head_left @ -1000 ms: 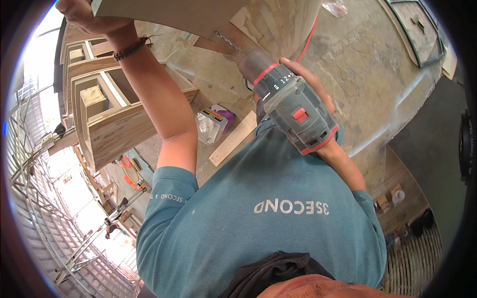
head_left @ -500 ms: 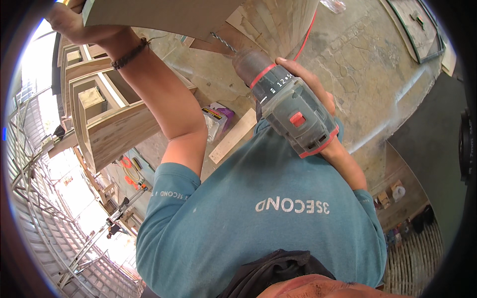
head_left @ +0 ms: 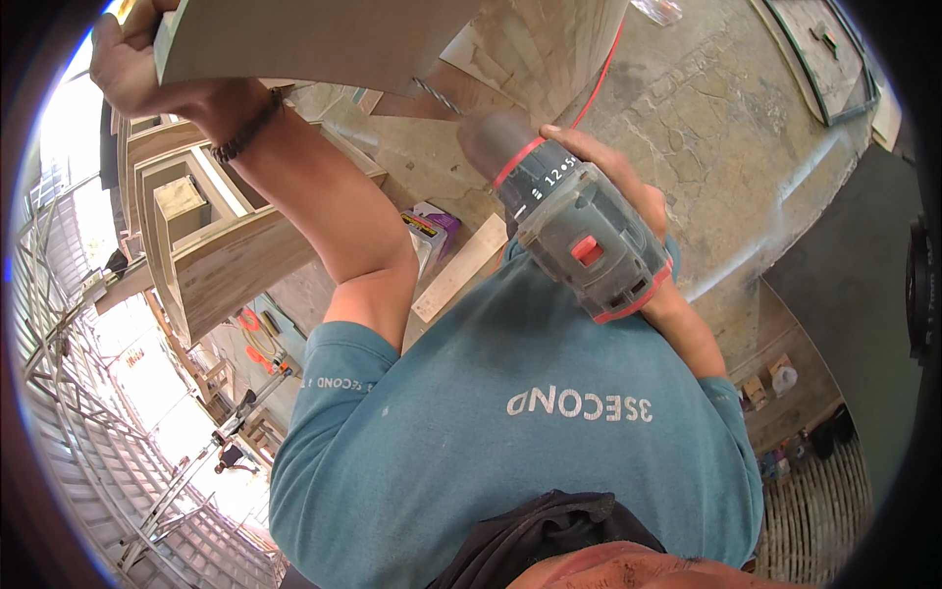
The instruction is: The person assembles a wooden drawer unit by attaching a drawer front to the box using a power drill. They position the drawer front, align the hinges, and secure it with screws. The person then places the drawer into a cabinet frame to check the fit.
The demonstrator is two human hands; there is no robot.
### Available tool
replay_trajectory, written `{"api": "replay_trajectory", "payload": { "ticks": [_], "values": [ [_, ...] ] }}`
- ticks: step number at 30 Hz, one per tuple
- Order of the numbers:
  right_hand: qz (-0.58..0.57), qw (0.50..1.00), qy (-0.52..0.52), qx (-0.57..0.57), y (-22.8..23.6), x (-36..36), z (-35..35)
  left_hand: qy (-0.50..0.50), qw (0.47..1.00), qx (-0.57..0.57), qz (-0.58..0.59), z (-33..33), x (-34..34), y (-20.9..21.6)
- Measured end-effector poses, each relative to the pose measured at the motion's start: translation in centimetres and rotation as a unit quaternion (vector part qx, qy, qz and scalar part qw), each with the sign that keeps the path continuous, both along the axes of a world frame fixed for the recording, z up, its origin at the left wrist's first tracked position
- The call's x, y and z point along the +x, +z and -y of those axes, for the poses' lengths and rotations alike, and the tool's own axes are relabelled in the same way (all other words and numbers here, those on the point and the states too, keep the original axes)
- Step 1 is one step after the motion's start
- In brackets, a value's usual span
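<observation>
A cordless drill with a grey and black body and red trim is gripped in my right hand, whose fingers show along its far side. Its twist bit points up and left, and the tip meets or nearly meets the lower edge of a grey-brown panel; whether it touches, I cannot tell. My left hand is raised at the upper left, closed around the panel's left end. The panel's upper part runs out of the picture.
Wooden cabinet frames stand at the left. A loose wood strip and a purple package lie on the concrete floor. Past the drill runs a red cord. A dark panel curves along the right side.
The panel and my left hand have come slightly lower in the picture. The drill has shifted down a little, with its bit still beside the panel's edge.
</observation>
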State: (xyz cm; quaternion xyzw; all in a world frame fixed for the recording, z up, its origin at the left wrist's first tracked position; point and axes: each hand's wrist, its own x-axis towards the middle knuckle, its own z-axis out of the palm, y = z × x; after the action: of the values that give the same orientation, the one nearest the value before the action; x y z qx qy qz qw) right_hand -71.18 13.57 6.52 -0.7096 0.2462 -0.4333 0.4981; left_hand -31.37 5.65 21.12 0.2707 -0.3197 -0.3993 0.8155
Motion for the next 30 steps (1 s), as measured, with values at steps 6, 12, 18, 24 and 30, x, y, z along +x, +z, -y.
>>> {"api": "replay_trajectory", "payload": {
  "ticks": [6, 12, 18, 24, 30],
  "values": [
    [0.007, 1.0, -0.011, -0.001, -0.2, 0.3, 0.0, 0.112, 0.984, 0.04, 0.131, -0.4, 1.3, -0.9],
    [0.013, 0.999, -0.028, -0.008, -1.0, 0.9, -1.0, 0.3, 0.849, 0.005, 0.435, -0.9, -2.4, -2.2],
    [0.032, 0.998, -0.05, -0.015, -1.0, 1.3, -1.0, 0.33, 0.798, 0.018, 0.504, -0.5, -1.2, -1.6],
    [0.048, 0.998, -0.046, 0.006, -1.1, 1.5, -1.4, 0.22, 0.918, -0.015, 0.33, 0.1, 4.1, -2.8],
    [0.051, 0.997, -0.053, 0.009, -1.3, 1.3, -1.2, 0.279, 0.856, -0.019, 0.434, -0.3, -2.6, -0.8]
  ]
}}
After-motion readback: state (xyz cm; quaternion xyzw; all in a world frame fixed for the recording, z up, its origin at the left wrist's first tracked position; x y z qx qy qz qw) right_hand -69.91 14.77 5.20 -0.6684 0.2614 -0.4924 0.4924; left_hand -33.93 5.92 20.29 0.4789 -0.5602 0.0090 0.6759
